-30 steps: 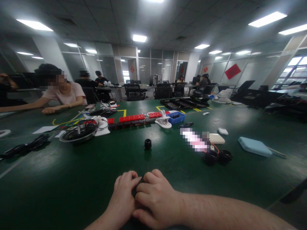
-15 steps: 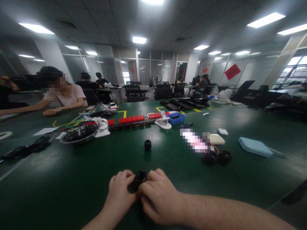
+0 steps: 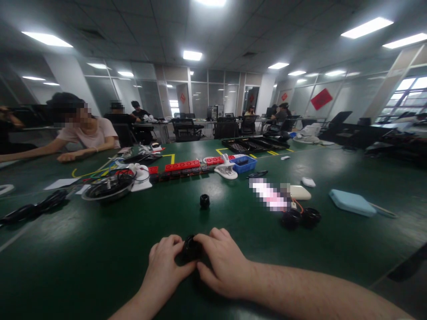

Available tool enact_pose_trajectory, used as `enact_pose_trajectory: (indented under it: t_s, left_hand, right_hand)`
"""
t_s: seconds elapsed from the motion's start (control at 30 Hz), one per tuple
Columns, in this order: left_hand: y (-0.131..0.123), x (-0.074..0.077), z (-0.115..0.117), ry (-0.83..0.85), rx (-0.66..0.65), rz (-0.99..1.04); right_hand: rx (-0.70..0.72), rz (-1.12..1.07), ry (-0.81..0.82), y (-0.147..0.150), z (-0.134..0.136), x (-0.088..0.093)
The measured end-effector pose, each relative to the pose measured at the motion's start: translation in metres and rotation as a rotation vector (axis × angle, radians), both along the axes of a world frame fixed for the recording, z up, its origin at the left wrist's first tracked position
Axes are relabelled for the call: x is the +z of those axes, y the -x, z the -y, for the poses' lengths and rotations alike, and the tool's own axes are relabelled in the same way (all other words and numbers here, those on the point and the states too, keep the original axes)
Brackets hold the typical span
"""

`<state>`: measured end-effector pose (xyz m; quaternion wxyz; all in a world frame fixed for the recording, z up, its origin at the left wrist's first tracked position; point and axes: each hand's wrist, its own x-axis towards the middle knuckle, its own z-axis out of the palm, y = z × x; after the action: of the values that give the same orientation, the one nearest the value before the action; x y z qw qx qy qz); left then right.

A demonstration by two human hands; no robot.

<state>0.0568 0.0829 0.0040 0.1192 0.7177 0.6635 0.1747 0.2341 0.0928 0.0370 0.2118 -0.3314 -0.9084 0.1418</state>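
Note:
Both my hands meet at the near edge of a green table (image 3: pixel 100 249). My left hand (image 3: pixel 165 264) and my right hand (image 3: pixel 223 264) grip a small round black part (image 3: pixel 191 247) between their fingertips; most of it is covered by fingers. A second small black round part (image 3: pixel 204 201) stands alone on the table farther out. Two larger black round parts (image 3: pixel 301 218) lie to the right, beside a pixelated pink patch.
A shallow dish holding black cable (image 3: pixel 108 186) sits at left, with more black cable (image 3: pixel 33 208) nearer the edge. Red blocks (image 3: pixel 182 166), a white clamp (image 3: pixel 226 169), a blue bin (image 3: pixel 244 163) and a black tray (image 3: pixel 255 143) lie beyond. A light-blue case (image 3: pixel 352 202) rests right. A person (image 3: pixel 83 133) leans on the table's far left.
The black part, hidden under my fingers a second ago, rose into view with its ring opening showing, and is now turned and partly covered again. My hands shifted slightly away from me.

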Motion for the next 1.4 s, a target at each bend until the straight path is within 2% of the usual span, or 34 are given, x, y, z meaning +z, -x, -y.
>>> enact_pose_trajectory:
  t_s: [0.4, 0.83, 1.4]
  left_hand:
    - [0.002, -0.009, -0.001, -0.013, 0.005, -0.006]
    - [-0.010, 0.012, 0.008, 0.085, -0.016, 0.012]
    - [-0.015, 0.011, 0.012, 0.127, -0.062, 0.049]
  right_hand:
    - [-0.035, 0.033, -0.020, 0.001, -0.005, -0.006]
    - [-0.042, 0.037, -0.007, 0.002, -0.005, -0.004]
    - [0.006, 0.079, -0.013, 0.002, -0.005, 0.002]
